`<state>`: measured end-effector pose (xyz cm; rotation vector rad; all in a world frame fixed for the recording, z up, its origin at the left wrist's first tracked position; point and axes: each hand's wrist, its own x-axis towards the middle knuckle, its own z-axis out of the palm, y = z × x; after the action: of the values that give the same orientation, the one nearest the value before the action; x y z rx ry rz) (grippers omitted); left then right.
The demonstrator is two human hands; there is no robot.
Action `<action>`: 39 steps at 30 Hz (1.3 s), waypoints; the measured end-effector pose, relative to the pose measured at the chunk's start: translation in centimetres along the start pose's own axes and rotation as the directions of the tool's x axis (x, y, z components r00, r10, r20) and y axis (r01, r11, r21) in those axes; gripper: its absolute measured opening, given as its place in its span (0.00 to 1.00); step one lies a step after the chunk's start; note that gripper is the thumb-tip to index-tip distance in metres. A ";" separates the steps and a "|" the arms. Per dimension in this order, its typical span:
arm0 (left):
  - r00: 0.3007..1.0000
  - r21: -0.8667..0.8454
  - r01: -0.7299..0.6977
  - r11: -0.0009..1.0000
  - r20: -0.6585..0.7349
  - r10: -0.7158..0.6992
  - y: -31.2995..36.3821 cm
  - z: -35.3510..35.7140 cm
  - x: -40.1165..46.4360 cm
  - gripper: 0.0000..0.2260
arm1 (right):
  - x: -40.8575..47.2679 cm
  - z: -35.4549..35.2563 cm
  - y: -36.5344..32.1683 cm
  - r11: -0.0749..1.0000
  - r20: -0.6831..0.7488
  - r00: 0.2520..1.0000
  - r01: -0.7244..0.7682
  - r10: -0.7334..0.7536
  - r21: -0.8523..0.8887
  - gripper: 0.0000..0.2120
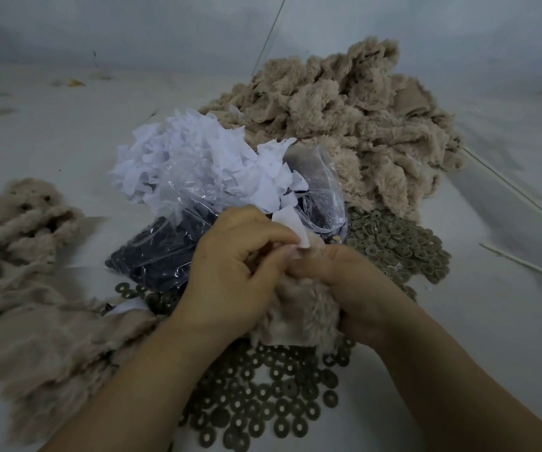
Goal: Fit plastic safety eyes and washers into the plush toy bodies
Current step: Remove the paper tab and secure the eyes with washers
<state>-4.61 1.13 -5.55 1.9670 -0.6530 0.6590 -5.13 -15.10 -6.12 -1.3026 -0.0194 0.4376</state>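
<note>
A beige plush body [299,316] sits bunched between both hands at the centre of the head view. My left hand [230,265] grips its left side with curled fingers, the fingertips pinching near a small white paper piece [299,234]. My right hand [351,282] curls round the plush's right side, thumb pressed into the fur. Grey-green washers [263,396] lie scattered under my wrists, with more heaped at the right [396,246]. A clear bag of black safety eyes [162,256] lies just left of my hands. No eye or washer is visible in my fingers.
A tall heap of beige plush pieces [354,125] stands behind. White paper scraps [191,161] spill from clear plastic in the middle. More plush bodies, one with eyes fitted [28,220], lie at the left. Thin white sticks [524,262] lie at the right on the pale table.
</note>
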 end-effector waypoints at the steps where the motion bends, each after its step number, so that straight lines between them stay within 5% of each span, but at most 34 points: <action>1: 0.999 -0.025 -0.016 1.000 0.049 0.017 -0.1 -0.2 0.0 0.04 | -0.1 -0.1 -0.3 0.997 0.009 0.999 -0.042 0.042 0.066 0.18; 5: 0.976 -0.069 -0.069 0.995 0.200 0.082 -0.5 -0.7 0.2 0.05 | -0.1 -0.2 -0.8 0.985 0.031 0.995 -0.095 0.091 0.145 0.21; 10: 0.967 -0.088 -0.051 0.995 0.244 0.071 -1.2 -1.2 0.4 0.06 | -0.2 -0.4 -1.0 0.984 0.019 0.996 -0.094 0.092 0.150 0.14; 17: 0.967 -0.083 0.002 0.997 0.255 0.019 -1.2 -1.5 0.3 0.07 | -0.2 -0.2 -1.0 0.977 -0.023 0.995 -0.086 0.093 0.196 0.18; 23: 0.977 -0.163 0.201 0.966 0.105 -0.186 -0.5 -0.6 -0.1 0.02 | -0.1 0.1 -0.7 0.978 -0.054 0.995 -0.074 0.086 0.197 0.22; 29: 0.852 -0.290 0.497 0.818 -0.016 -0.523 0.0 1.0 -0.5 0.07 | 0.3 0.3 -0.1 0.960 -0.071 0.996 -0.033 0.055 0.278 0.22; 39: 0.733 -0.426 0.645 0.634 0.112 -0.671 0.3 1.2 -0.7 0.05 | 0.8 -0.4 0.6 0.960 -0.063 0.997 -0.018 0.037 0.278 0.20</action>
<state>-5.08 0.03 -6.40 1.5747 0.0096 0.0807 -4.48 -15.06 -6.95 -1.0413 0.1138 0.4042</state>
